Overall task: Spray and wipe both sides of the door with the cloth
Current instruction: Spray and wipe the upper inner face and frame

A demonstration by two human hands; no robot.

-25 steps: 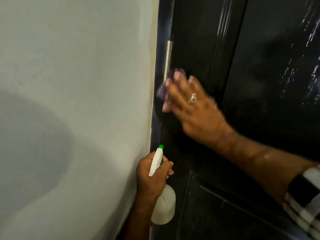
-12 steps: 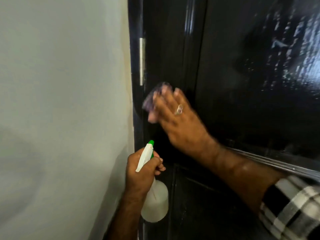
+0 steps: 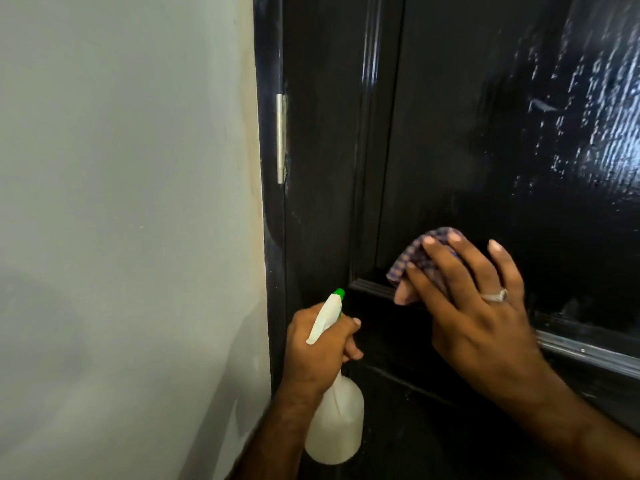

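A glossy black panelled door (image 3: 467,133) fills the right of the view, wet streaks shining at its upper right. My right hand (image 3: 474,306), wearing a ring, presses a purple checked cloth (image 3: 420,259) flat against the lower left corner of the door's upper panel, fingers spread over it. My left hand (image 3: 322,348) grips the neck of a white spray bottle (image 3: 334,431) with a green nozzle tip, held low beside the door's hinge edge and pointing up.
A pale grey wall (image 3: 121,220) takes the whole left half. A silver hinge (image 3: 281,138) sits on the black door frame (image 3: 270,237). A metal strip (image 3: 588,348) crosses the door at the lower right.
My right hand slid the cloth down and to the right, from near the hinge edge onto the panel. The left hand with the bottle stayed low by the frame.
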